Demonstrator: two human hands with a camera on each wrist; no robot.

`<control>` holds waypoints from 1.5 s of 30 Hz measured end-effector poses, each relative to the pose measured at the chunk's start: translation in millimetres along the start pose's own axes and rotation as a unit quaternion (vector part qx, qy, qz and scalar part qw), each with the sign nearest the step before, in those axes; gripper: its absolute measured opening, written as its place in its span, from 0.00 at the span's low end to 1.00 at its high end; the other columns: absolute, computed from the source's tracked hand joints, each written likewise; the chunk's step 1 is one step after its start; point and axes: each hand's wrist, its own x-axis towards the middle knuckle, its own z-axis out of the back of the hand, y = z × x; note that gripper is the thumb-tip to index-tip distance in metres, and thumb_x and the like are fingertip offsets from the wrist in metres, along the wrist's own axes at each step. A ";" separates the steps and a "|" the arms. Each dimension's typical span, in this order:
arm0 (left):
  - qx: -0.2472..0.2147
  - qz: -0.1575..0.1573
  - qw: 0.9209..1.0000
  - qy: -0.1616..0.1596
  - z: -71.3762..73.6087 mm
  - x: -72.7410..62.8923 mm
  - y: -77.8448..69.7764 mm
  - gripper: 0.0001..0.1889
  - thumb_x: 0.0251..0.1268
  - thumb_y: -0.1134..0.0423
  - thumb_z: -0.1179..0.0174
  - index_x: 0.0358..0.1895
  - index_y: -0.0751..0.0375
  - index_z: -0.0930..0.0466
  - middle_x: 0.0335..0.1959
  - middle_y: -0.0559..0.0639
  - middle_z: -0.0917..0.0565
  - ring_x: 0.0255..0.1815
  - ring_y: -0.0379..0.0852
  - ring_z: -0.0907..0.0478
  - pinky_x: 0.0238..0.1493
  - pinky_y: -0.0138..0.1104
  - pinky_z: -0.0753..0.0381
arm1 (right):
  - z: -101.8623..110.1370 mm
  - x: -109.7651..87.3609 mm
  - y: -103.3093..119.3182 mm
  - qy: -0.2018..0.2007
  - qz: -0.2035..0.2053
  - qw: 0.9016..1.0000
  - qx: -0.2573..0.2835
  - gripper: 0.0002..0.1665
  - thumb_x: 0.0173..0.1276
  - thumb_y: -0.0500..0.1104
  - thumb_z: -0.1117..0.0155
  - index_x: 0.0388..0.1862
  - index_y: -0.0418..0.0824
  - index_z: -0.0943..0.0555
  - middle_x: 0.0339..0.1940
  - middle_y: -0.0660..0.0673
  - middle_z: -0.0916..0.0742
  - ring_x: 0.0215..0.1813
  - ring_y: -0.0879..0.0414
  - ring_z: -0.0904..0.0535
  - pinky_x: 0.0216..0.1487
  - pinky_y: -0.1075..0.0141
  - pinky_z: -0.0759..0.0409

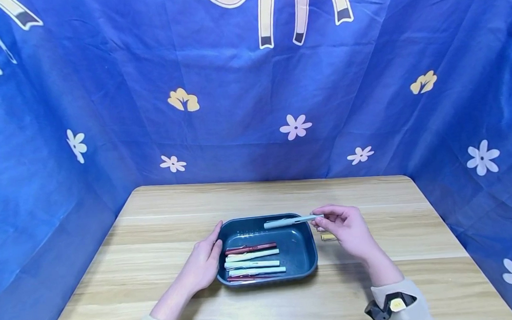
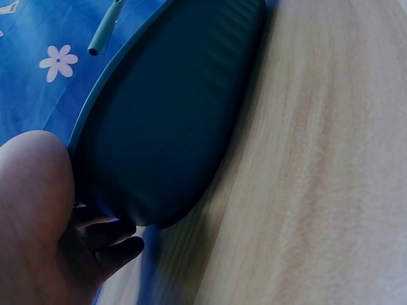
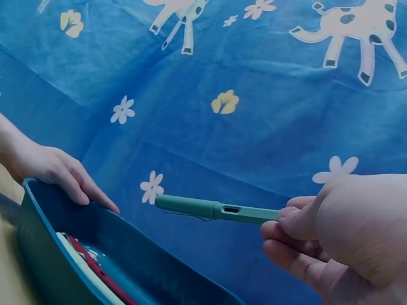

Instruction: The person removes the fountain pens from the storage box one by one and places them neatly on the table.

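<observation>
Expect a light, stiff, slightly slippery pen point(image 1: 292, 221), pinched at one end by the right hand point(image 1: 345, 228) above the far right of the tray point(image 1: 296, 255), steadier if held mid-barrel, with the left hand point(image 1: 204, 263) gripping the tray's left end.

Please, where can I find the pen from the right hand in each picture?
Head: the pen is right of centre, lower half, in the right hand.
Left wrist: the pen is at upper left, cut by the top edge.
Right wrist: the pen is below centre.
Shared landmark: the box.
</observation>
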 end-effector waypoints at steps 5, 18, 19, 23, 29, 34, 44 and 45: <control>-0.002 -0.001 1.000 0.001 0.6 0.4 0.3 0.28 0.86 0.68 0.55 0.84 0.67 0.44 0.76 0.70 0.31 0.75 0.64 0.32 0.78 0.55 0.38 | 7.0 -6.8 -1.0 -0.004 -0.004 1.000 0.018 0.13 0.74 0.26 0.34 0.55 0.21 0.16 0.43 0.25 0.12 0.46 0.45 0.10 0.49 0.55 0.10; -0.001 -0.007 1.000 -0.003 0.3 -0.4 0.8 0.28 0.86 0.67 0.55 0.84 0.67 0.43 0.75 0.69 0.31 0.75 0.62 0.32 0.77 0.55 0.37 | 23.0 -23.3 -10.1 -0.014 -0.008 1.000 0.000 0.14 0.74 0.28 0.33 0.55 0.22 0.16 0.44 0.27 0.11 0.45 0.48 0.09 0.49 0.62 0.10; 0.000 -0.007 1.000 -0.003 0.4 -0.3 0.7 0.28 0.86 0.67 0.55 0.84 0.67 0.43 0.75 0.69 0.31 0.75 0.62 0.32 0.77 0.55 0.37 | 24.9 -24.3 -10.5 -0.016 -0.008 1.000 -0.001 0.14 0.74 0.28 0.33 0.55 0.21 0.16 0.43 0.27 0.11 0.45 0.48 0.09 0.50 0.61 0.10; 0.002 -0.009 1.000 -0.002 0.5 0.2 0.8 0.28 0.86 0.67 0.55 0.83 0.68 0.43 0.75 0.69 0.30 0.75 0.62 0.32 0.77 0.55 0.37 | 32.5 -29.3 -13.3 -0.025 -0.010 1.000 -0.004 0.15 0.73 0.27 0.33 0.55 0.20 0.17 0.43 0.32 0.09 0.45 0.51 0.09 0.52 0.57 0.11; 0.003 -0.008 1.000 0.000 0.7 0.5 1.5 0.28 0.86 0.68 0.55 0.83 0.68 0.44 0.75 0.69 0.31 0.75 0.63 0.32 0.77 0.55 0.37 | 42.3 -36.9 -19.3 -0.038 -0.015 0.999 0.014 0.16 0.74 0.27 0.34 0.56 0.16 0.19 0.42 0.38 0.09 0.44 0.54 0.10 0.53 0.59 0.11; 0.003 -0.006 1.000 -0.002 0.7 0.1 1.8 0.28 0.86 0.68 0.54 0.84 0.67 0.43 0.75 0.69 0.31 0.75 0.62 0.32 0.77 0.54 0.37 | 48.9 -41.5 -20.9 -0.044 -0.012 0.999 0.024 0.17 0.74 0.26 0.34 0.56 0.14 0.21 0.42 0.40 0.08 0.44 0.54 0.09 0.54 0.62 0.12; 0.000 -0.011 1.000 -0.002 0.3 0.9 2.8 0.28 0.86 0.69 0.54 0.83 0.68 0.43 0.74 0.70 0.30 0.75 0.63 0.31 0.77 0.55 0.37 | 65.0 -51.8 -20.5 -0.053 -0.001 0.998 0.029 0.16 0.73 0.25 0.35 0.56 0.16 0.20 0.42 0.42 0.08 0.44 0.53 0.09 0.54 0.64 0.12; 0.001 -0.010 1.000 -0.002 0.2 0.8 2.7 0.28 0.86 0.69 0.54 0.83 0.68 0.43 0.74 0.70 0.29 0.75 0.63 0.30 0.77 0.55 0.37 | 66.7 -52.9 -21.0 -0.054 0.001 0.998 0.029 0.15 0.73 0.25 0.35 0.56 0.16 0.20 0.42 0.42 0.08 0.44 0.53 0.09 0.54 0.64 0.12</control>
